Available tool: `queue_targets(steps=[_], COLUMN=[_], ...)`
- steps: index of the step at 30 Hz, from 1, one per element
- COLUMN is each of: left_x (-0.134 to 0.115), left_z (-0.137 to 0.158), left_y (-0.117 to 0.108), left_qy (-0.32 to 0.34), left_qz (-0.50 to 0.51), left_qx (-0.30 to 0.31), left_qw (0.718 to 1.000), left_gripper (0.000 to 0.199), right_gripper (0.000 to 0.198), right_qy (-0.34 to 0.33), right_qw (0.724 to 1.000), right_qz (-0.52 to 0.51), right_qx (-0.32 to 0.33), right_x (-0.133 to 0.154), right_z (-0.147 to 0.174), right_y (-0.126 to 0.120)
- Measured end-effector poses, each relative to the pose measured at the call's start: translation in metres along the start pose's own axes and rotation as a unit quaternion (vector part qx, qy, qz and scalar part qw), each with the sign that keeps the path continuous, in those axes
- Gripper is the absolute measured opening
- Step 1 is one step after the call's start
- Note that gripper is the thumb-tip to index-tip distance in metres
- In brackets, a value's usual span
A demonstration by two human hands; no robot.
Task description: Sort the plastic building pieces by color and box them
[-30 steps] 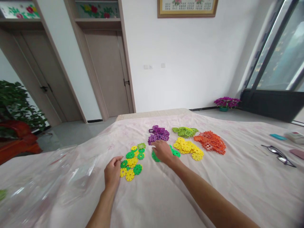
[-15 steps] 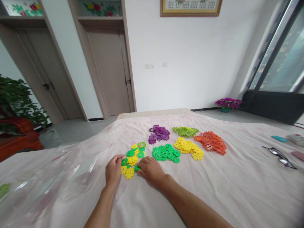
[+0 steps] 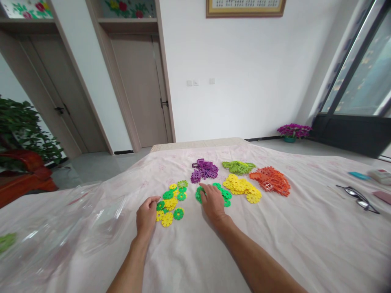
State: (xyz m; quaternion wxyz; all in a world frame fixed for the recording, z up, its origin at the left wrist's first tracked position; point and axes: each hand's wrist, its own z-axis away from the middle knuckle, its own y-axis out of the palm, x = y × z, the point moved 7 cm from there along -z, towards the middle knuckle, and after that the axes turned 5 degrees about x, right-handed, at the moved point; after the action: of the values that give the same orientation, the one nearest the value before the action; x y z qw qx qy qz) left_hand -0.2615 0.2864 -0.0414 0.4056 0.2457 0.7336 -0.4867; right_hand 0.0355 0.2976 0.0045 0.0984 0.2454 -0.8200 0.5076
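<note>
My left hand (image 3: 147,215) rests at the left edge of a mixed group of yellow and green notched discs (image 3: 170,203), its fingers curled together; whatever they hold is hidden. Over the green disc pile (image 3: 226,194) lies my right hand (image 3: 213,201), palm down, fingers stretched forward and thumb apart. It covers the pile's middle, and green shows between thumb and fingers. A green disc (image 3: 179,214) sits over a yellow one at the mixed group's right side. Beyond the right hand are a purple pile of toothed pieces (image 3: 205,170) and a yellow disc pile (image 3: 241,186).
Light green pieces (image 3: 238,167) and orange pieces (image 3: 271,181) lie in piles farther back and right. Clear plastic packaging (image 3: 70,219) spreads over the left of the patterned cloth (image 3: 171,260). Glasses (image 3: 357,198) and a blue object (image 3: 359,176) lie at the right.
My right hand has moved right and away from me, from the mixed group to the green pile. The green disc it covered now shows fully. My left hand has barely moved.
</note>
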Motion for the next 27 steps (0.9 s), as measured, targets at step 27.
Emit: queue_targets(steps=[27], left_x=[-0.002], left_z=[0.001], left_y=[0.000], left_qy=[-0.002], left_qz=[-0.013], left_qx=[0.003], left_qw=[1.000], left_gripper=[0.029], right_gripper=[0.024], right_qy=[-0.129], right_qw=[0.978], right_qz=[0.007], right_qx=[0.165], right_x=[0.061], right_z=[0.021], right_y=[0.033])
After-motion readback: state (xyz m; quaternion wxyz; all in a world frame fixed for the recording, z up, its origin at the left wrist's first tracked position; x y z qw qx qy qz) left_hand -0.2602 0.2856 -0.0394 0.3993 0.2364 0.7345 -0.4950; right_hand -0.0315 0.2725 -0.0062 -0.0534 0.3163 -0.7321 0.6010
